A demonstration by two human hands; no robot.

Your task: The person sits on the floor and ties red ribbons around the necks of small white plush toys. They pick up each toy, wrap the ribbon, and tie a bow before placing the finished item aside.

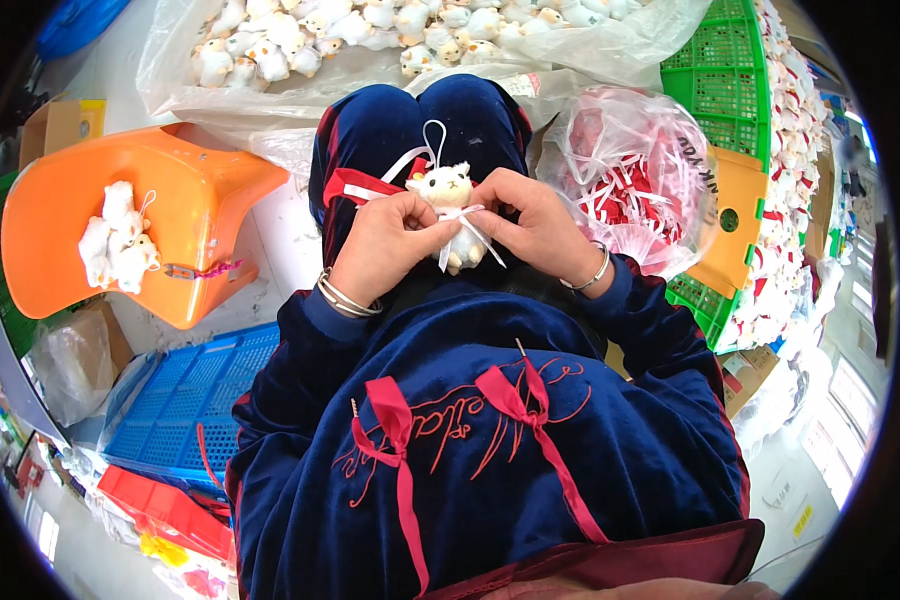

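Above my lap I hold a small cream-white plush animal toy (450, 188) upright, with a hanging loop (433, 137) at its head. A white ribbon (457, 213) crosses its neck in what looks like a bow, one tail hanging over the belly. My left hand (385, 240) is closed, thumb and fingers pinching the ribbon at the toy's left side. My right hand (535, 225) pinches it from the other side; its fingertips partly hide the knot. Behind the toy, a red cloth piece (355, 186) with white ribbon spreads out to the left.
An orange stool (55, 235) at left carries several plush toys (120, 240) and small snips (180, 271). At right sits a clear bag (635, 180) of red pieces with white ribbons. Many toys (290, 45) lie on plastic sheeting ahead. Green crates (715, 85) and a blue crate (190, 400) flank me.
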